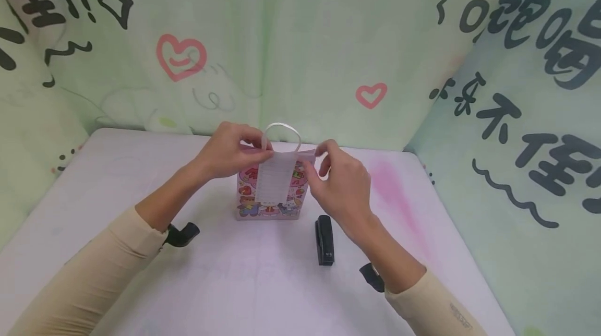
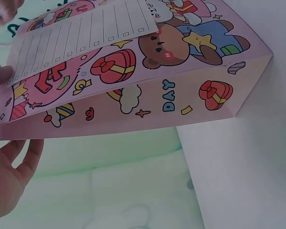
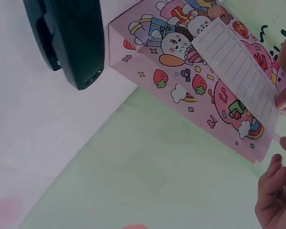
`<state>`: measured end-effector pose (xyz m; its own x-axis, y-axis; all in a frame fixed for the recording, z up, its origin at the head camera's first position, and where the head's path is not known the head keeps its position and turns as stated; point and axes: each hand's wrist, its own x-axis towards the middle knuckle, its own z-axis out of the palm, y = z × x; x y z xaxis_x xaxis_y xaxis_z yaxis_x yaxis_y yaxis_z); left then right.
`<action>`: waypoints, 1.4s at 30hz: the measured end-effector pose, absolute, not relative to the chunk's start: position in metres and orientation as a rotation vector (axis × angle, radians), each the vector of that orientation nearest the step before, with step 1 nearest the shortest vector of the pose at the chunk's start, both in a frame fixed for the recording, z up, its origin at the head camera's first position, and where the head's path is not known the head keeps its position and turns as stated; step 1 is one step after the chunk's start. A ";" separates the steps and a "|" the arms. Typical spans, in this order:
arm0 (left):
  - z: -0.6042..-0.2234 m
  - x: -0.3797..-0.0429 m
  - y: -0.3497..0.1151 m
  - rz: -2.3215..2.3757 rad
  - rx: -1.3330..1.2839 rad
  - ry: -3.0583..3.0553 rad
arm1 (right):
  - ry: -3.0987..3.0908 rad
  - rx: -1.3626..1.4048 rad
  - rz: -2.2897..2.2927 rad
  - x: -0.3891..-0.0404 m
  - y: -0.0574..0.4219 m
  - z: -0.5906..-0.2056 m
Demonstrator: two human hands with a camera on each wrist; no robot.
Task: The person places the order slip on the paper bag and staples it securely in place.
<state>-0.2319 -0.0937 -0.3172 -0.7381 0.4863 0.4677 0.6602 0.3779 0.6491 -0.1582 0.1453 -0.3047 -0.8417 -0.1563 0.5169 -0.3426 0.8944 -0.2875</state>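
A pink cartoon-printed paper gift bag [image 1: 245,211] stands upright on the table, with a white looped handle [image 1: 283,125] at its top. Against its front lies a lined white paper strip [image 1: 274,182], its upper end at the bag's rim. My left hand [image 1: 232,151] pinches the strip's top and the bag's rim, thumb in front; in the left wrist view its fingers [image 2: 31,155] show behind the rim. At the bag's upper right corner is my right hand [image 1: 343,179], fingers loosely bent [image 3: 275,183], with nothing between fingertips and thumb in the right wrist view.
A black stapler [image 1: 325,240] lies on the white-covered table [image 1: 263,284], in front of the bag and to its right. Pale green curtains [image 1: 300,38] with hearts and lettering hang behind the table and along its sides.
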 end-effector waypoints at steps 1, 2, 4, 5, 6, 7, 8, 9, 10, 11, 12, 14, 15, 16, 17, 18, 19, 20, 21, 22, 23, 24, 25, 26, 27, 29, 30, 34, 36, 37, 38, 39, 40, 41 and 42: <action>-0.317 -0.232 -0.094 -1.294 -1.025 -2.435 | -2.632 0.310 0.493 -0.155 0.149 -0.306; -0.316 -0.232 -0.095 -1.296 -1.019 -2.436 | -2.717 0.257 0.468 -0.152 0.153 -0.308; -0.316 -0.231 -0.095 -1.300 -1.010 -2.439 | -2.929 0.148 0.401 -0.149 0.161 -0.317; -0.316 -0.231 -0.095 -1.303 -1.006 -2.440 | -3.046 0.096 0.356 -0.148 0.165 -0.323; -0.316 -0.231 -0.096 -1.307 -1.003 -2.439 | -3.159 0.050 0.315 -0.147 0.169 -0.330; -0.316 -0.231 -0.096 -1.316 -0.999 -2.438 | -3.263 0.001 0.293 -0.147 0.172 -0.338; -0.316 -0.231 -0.096 -1.320 -0.992 -2.442 | -3.351 -0.041 0.271 -0.146 0.175 -0.346; -0.317 -0.231 -0.096 -1.321 -0.988 -2.445 | -3.426 -0.076 0.255 -0.144 0.177 -0.355; -0.317 -0.231 -0.096 -1.324 -0.985 -2.449 | -3.487 -0.110 0.252 -0.143 0.179 -0.362; -0.317 -0.231 -0.096 -1.326 -0.982 -2.451 | -3.533 -0.139 0.269 -0.141 0.181 -0.369; -0.318 -0.230 -0.096 -1.329 -0.984 -2.451 | -3.564 -0.161 0.302 -0.138 0.182 -0.376; -0.319 -0.231 -0.095 -1.327 -0.995 -2.449 | -3.585 -0.166 0.377 -0.135 0.184 -0.385; -0.319 -0.231 -0.095 -1.327 -1.002 -2.443 | -3.585 -0.157 0.416 -0.134 0.185 -0.389; -0.319 -0.231 -0.095 -1.329 -1.007 -2.438 | -3.578 -0.145 0.454 -0.133 0.187 -0.391; -0.320 -0.231 -0.095 -1.331 -1.012 -2.431 | -3.564 -0.125 0.487 -0.134 0.188 -0.393; -0.320 -0.231 -0.095 -1.333 -1.016 -2.424 | -3.546 -0.102 0.527 -0.134 0.190 -0.394; -0.321 -0.232 -0.095 -1.339 -1.019 -2.416 | -3.525 -0.071 0.559 -0.136 0.192 -0.393; -0.321 -0.232 -0.095 -1.342 -1.020 -2.412 | -3.503 -0.040 0.595 -0.138 0.195 -0.392; -0.321 -0.232 -0.095 -1.345 -1.020 -2.407 | -3.478 -0.008 0.643 -0.141 0.198 -0.390; -0.321 -0.232 -0.095 -1.350 -1.018 -2.404 | -3.447 0.023 0.697 -0.144 0.201 -0.387; -0.321 -0.232 -0.095 -1.353 -1.018 -2.400 | -3.413 0.045 0.757 -0.147 0.205 -0.384; -0.322 -0.232 -0.095 -1.354 -1.018 -2.397 | -3.380 0.061 0.820 -0.150 0.208 -0.379; -0.322 -0.232 -0.095 -1.357 -1.019 -2.396 | -3.344 0.082 0.867 -0.153 0.212 -0.375; -0.321 -0.231 -0.095 -1.353 -1.019 -2.398 | -3.306 0.097 0.910 -0.155 0.216 -0.370; -0.321 -0.231 -0.095 -1.353 -1.017 -2.400 | -3.269 0.109 0.945 -0.157 0.220 -0.365; -0.320 -0.231 -0.095 -1.348 -1.017 -2.401 | -3.184 0.143 0.995 -0.162 0.227 -0.356; -0.320 -0.231 -0.095 -1.345 -1.018 -2.402 | -3.138 0.171 1.008 -0.164 0.231 -0.351; -0.320 -0.230 -0.095 -1.341 -1.020 -2.409 | -2.962 0.279 1.083 -0.171 0.240 -0.334; -0.320 -0.230 -0.095 -1.348 -1.021 -2.410 | -2.904 0.327 1.138 -0.175 0.242 -0.324; -0.319 -0.230 -0.094 -1.352 -1.021 -2.411 | -2.884 0.346 1.163 -0.177 0.242 -0.320; -0.319 -0.230 -0.094 -1.355 -1.021 -2.409 | -2.868 0.361 1.196 -0.180 0.241 -0.315; -0.319 -0.230 -0.094 -1.359 -1.022 -2.408 | -2.853 0.374 1.228 -0.183 0.241 -0.311; -0.319 -0.230 -0.094 -1.364 -1.026 -2.403 | -2.840 0.391 1.260 -0.186 0.240 -0.306; -0.319 -0.230 -0.094 -1.360 -1.029 -2.400 | -2.827 0.407 1.276 -0.188 0.239 -0.302; -0.320 -0.230 -0.093 -1.359 -1.034 -2.398 | -2.814 0.423 1.299 -0.191 0.238 -0.298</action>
<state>-0.2304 -0.0935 -0.3197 -0.7363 0.4755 0.4813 0.6572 0.3335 0.6759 -0.1908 0.2378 -0.2977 -0.9634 -0.2373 0.1245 -0.2487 0.6185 -0.7454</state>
